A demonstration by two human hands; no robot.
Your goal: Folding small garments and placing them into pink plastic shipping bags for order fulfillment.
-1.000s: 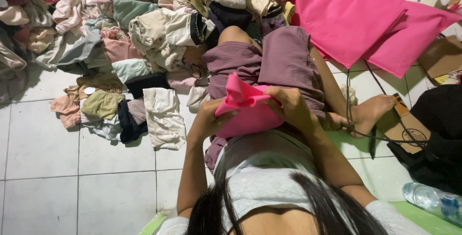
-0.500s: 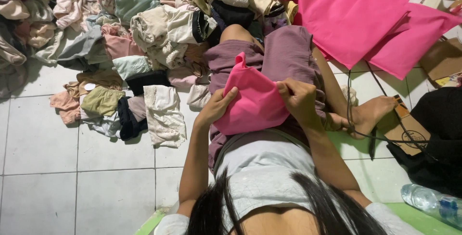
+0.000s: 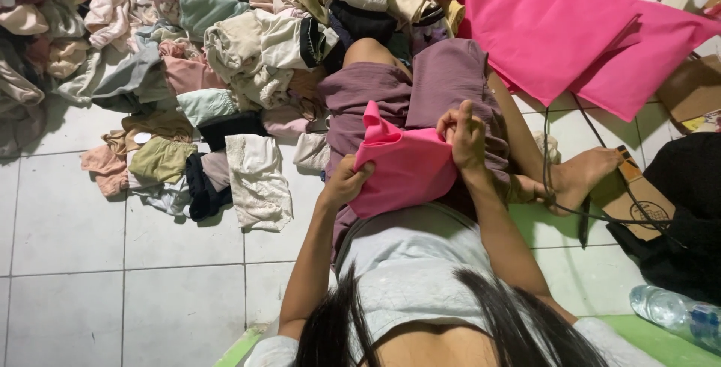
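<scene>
I sit on a tiled floor with a bright pink cloth piece (image 3: 405, 168) on my lap, over purple shorts (image 3: 443, 81). My left hand (image 3: 347, 181) grips the cloth's left edge, fingers curled into the fabric. My right hand (image 3: 462, 134) pinches its upper right corner, fingers bunched. One corner of the cloth sticks up between the hands. My hair hangs over the lower part of the view and hides my chest.
A big heap of mixed clothes (image 3: 225, 51) covers the floor at the top left. Large pink fabric sheets (image 3: 571, 29) lie top right. A black bag (image 3: 683, 209), cardboard box (image 3: 691, 89), black cable (image 3: 559, 179) and plastic bottle (image 3: 676, 314) sit at right.
The pink cloth was bunched up, then spread flat on my lap. Now both hands hold its edges and one corner is folded upward. My right hand rose slightly.
</scene>
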